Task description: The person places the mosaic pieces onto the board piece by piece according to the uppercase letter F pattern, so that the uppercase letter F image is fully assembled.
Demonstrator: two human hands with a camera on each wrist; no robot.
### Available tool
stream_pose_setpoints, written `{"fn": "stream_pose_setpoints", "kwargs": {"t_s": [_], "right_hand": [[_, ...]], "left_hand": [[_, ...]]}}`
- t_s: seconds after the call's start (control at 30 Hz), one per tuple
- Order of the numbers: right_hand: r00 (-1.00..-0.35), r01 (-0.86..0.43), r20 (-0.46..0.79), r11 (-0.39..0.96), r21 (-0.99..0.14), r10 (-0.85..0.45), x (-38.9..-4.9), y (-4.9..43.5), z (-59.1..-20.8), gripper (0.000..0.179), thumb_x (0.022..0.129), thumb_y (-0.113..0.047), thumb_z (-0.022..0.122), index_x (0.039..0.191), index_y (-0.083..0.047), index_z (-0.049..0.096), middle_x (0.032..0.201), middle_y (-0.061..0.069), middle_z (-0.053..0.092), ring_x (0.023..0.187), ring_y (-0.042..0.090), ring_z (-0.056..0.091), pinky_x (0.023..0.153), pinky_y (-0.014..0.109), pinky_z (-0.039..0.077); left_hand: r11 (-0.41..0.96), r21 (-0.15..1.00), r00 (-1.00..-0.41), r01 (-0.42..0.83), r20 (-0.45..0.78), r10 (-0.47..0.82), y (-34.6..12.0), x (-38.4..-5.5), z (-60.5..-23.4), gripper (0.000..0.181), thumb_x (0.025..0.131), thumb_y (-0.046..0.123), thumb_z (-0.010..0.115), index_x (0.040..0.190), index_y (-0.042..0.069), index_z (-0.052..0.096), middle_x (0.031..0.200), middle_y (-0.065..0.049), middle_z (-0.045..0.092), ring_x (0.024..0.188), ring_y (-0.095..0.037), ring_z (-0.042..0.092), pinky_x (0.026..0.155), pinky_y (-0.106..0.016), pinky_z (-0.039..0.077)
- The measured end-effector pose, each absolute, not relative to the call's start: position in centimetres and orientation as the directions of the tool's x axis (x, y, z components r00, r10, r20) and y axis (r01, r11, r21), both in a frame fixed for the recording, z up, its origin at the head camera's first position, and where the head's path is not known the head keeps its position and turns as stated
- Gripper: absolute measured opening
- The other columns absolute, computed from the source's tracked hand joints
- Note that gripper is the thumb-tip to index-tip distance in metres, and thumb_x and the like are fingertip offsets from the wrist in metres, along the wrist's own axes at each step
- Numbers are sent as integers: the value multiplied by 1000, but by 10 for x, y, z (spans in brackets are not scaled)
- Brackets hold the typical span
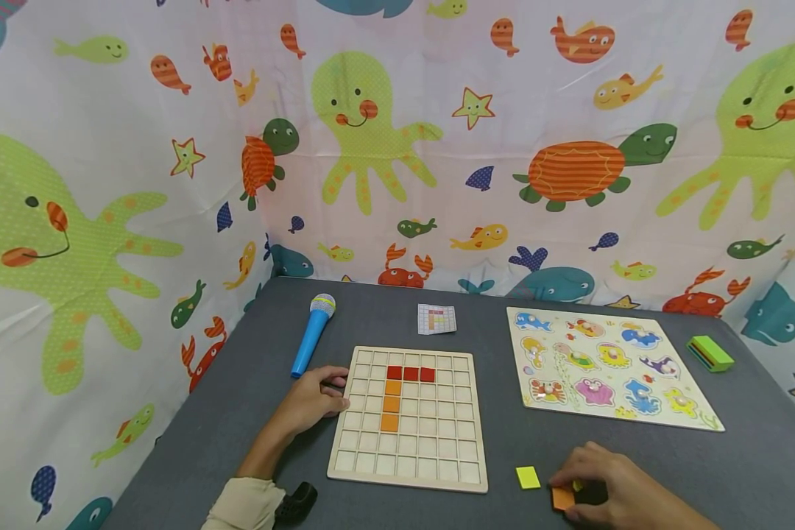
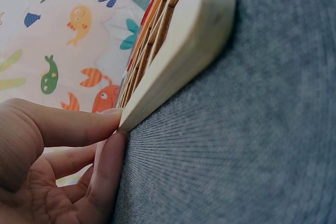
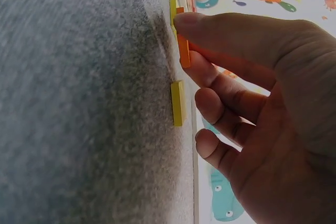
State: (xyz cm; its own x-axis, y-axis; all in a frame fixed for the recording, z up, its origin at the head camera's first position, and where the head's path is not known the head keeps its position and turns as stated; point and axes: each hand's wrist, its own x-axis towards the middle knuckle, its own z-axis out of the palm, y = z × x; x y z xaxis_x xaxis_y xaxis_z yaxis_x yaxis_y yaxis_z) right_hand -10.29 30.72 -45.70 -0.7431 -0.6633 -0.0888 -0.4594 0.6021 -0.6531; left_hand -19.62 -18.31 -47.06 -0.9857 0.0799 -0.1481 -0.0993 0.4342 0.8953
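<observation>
A wooden grid board (image 1: 430, 447) lies on the table with three red tiles (image 1: 411, 374) in a row and three orange tiles (image 1: 391, 405) in a column below the leftmost red. My left hand (image 1: 310, 401) pinches the board's left edge between thumb and finger, seen close up in the left wrist view at the board's rim (image 2: 157, 90). To the right of the board, my right hand (image 1: 596, 482) pinches an orange square tile (image 3: 183, 45) between thumb and index finger. One yellow tile (image 1: 528, 478) lies just left of that hand; another yellow tile (image 3: 177, 103) lies beneath its fingers.
Behind the board are a blue toy microphone (image 1: 313, 337) and a small pattern card (image 1: 437, 319). A sea-animal peg puzzle (image 1: 609, 375) lies at the right, with a green-topped block (image 1: 711, 353) beyond it. Printed cloth (image 1: 384, 243) stands around the grey table (image 1: 232, 412).
</observation>
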Motion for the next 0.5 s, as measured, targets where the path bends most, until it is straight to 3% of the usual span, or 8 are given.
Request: {"fn": "stream_pose_setpoints", "kwargs": {"t_s": [0.5], "right_hand": [[-776, -431, -106, 645, -631, -622, -111, 277, -445, 25, 96, -38, 78, 120, -29, 78, 107, -20, 61, 94, 0, 51, 75, 22, 50]], "left_hand": [[431, 896, -984, -104, -154, 83, -184, -197, -471, 56, 87, -3, 78, 141, 0, 65, 122, -13, 64, 99, -20, 69, 80, -38, 64]]}}
